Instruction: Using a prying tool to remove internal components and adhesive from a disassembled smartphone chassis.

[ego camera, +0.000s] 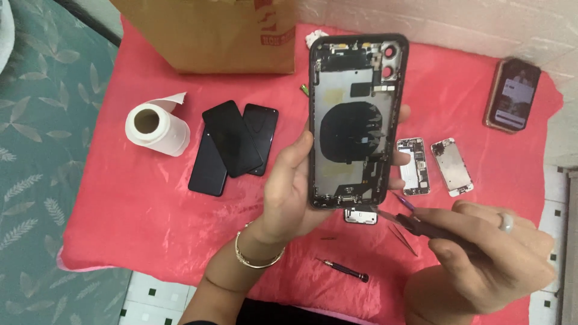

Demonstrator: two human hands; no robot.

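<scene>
While left hand (289,192) grips housing (356,120) — three screens (232,144).

The left hand (295,186) is up in the middle, palm facing in. Its thumb points to 12 o'clock, and its fingertips (402,114) peek out at the 3 o'clock side, curled in a grip. The left wrist bends, and the arm goes down to 7 o'clock. The right hand (487,256) sits low at 4 o'clock. Its fingers are curled tight in a pinch, pointing to 9 o'clock.
</scene>
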